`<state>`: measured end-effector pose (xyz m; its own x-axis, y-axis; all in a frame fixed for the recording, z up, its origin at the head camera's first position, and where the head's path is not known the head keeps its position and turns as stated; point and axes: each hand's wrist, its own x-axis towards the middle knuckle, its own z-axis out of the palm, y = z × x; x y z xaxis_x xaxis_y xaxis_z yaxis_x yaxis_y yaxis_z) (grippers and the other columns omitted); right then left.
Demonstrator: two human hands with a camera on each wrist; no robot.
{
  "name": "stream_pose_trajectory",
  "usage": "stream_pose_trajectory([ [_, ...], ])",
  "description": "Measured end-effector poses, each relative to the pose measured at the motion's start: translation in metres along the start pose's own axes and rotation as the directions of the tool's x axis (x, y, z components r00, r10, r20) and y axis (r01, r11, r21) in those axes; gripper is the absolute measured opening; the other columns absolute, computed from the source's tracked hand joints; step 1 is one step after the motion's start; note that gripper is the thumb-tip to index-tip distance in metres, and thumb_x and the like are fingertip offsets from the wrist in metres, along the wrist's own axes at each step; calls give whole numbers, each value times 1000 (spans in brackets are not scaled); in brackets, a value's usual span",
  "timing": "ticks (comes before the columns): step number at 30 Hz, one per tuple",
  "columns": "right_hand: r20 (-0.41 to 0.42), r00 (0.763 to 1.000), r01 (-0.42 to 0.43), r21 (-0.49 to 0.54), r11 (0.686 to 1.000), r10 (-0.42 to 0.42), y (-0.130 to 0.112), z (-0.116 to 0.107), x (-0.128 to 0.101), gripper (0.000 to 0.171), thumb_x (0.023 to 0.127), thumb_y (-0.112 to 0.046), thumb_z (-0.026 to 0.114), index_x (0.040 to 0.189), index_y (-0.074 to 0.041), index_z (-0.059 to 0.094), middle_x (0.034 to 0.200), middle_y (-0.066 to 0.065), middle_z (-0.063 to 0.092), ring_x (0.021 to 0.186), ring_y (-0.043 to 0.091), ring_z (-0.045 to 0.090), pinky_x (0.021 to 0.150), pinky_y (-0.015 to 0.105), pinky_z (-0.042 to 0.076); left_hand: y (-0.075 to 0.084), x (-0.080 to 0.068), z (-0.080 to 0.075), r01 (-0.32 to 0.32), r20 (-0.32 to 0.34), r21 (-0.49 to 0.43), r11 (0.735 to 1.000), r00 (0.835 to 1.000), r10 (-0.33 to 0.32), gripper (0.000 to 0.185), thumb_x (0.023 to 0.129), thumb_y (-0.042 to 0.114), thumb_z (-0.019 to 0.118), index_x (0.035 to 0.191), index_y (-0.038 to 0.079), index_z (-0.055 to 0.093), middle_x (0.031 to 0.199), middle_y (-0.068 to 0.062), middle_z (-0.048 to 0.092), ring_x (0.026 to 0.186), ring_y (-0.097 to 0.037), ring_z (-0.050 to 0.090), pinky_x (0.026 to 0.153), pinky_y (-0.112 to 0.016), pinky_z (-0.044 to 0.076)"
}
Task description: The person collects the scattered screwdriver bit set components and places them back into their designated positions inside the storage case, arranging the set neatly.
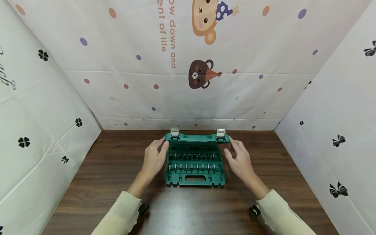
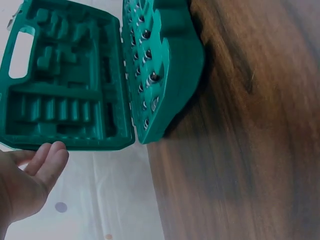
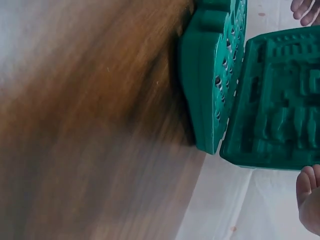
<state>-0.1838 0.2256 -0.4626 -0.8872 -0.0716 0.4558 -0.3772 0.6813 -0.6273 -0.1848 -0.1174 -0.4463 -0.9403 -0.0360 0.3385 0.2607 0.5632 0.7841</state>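
Green case point(image 1: 195, 166) between both hands' fingers point(image 1: 161, 145), lid point(image 1: 196, 137) upright.

Case lid point(image 2: 65, 75): raised, moulded recesses showing.
Case base point(image 2: 165, 65): on wooden table point(image 2: 250, 150), sockets seated.
Left hand point(image 2: 27, 182): fingers relaxed, just below lid.

we see the tool case point(image 1: 195, 178) lying on the table point(image 1: 102, 176), centred before the back wall, its lid point(image 1: 196, 138) raised behind two rows of sockets point(image 1: 191, 162); our left hand point(image 1: 154, 158) and right hand point(image 1: 241, 160) flank it.
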Motion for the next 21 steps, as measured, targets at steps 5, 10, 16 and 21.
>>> stream_pose_trajectory([
  [5,12,1000,-27,21,999,27,0,0,-11,55,106,-18,58,158,-12,43,127,15,56,113,33,60,88,54,54,3,-11,-2,39,50,-32,999,998,-38,57,110,46,46,147,4,56,128,-14,67,114,-28,65,95,-52,56],
  [10,28,998,-55,25,998,54,-1,-1,-22,53,107,-18,57,158,-12,43,127,17,57,113,32,60,89,51,53,6,-20,-2,73,77,-55,996,995,-69,59,110,47,44,148,3,54,128,-15,66,110,-29,64,93,-50,56],
  [16,26,997,-68,4,998,68,-3,-2,-33,50,106,-17,58,155,-12,48,119,11,61,104,22,60,84,45,57,9,-31,-3,150,128,-78,986,982,-140,65,110,52,41,151,2,50,138,-20,63,125,-35,64,105,-56,52],
  [21,45,996,-79,10,997,78,-5,-2,-41,49,108,-20,56,155,-12,48,111,5,66,96,14,61,81,39,60,8,-40,-2,197,168,-141,970,971,-173,64,111,50,40,156,5,43,122,-18,73,104,-31,74,93,-46,61],
])
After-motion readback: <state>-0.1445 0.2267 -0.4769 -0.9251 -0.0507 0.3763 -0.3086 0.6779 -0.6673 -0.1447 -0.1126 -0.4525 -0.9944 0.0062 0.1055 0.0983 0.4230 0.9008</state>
